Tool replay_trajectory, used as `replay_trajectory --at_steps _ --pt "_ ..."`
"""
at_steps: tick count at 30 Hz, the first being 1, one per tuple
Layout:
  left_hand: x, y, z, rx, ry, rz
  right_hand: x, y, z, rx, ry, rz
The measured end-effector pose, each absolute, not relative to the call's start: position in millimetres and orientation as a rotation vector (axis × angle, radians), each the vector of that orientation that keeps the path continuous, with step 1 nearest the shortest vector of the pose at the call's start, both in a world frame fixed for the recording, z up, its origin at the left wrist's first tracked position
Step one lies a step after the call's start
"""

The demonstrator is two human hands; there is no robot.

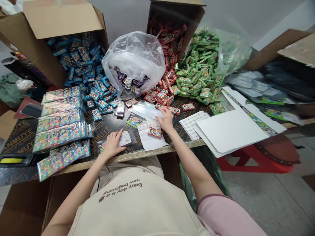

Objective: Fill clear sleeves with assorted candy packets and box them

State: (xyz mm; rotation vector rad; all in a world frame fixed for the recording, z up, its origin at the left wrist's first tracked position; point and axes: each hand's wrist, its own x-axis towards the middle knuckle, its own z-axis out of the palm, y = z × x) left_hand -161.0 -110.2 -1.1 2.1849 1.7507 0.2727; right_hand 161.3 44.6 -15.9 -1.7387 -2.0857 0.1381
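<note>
Light, slick packaging by both hands, around the centre of the frame.
From my remote seat, I see the left hand (113,145) lying flat, fingers loosely spread at the labelled packet (126,138), gripping nothing; the right hand's (165,118) fingers curl partway over the clear sleeves (141,109), and I cannot tell whether they pinch anything. The sleeves, mid-frame on the tabletop (24,131), look thin, limp and slippery: I'd lift one by its edge. The red packet (154,132) just below should be light but stiffer; I'd hold its short ends gently.
</note>
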Motion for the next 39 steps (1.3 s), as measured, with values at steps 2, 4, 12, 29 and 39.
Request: replay_trajectory --at_steps 2,4,12,29,39 --pt "-162.2 -113.3 -6.6 2.222 1.74 0.316 190.3 74.8 -11.5 -1.927 -1.963 0.074" --pt "-162.2 -116.5 -11.3 2.252 1.745 0.346 221.1 105.5 -6.1 -2.077 -1.848 0.065" --pt "-157.0 -121.5 -13.2 2.228 1.772 0.403 272.7 190.4 13.8 -2.198 -1.94 -0.183" --pt "-156.5 -121.3 -19.3 2.264 1.778 0.478 280.6 157.8 8.1 -1.978 -2.158 0.126" --pt "-139.5 -108.0 6.1 2.001 1.716 0.804 219.0 19.0 47.8 -1.271 -1.123 1.028"
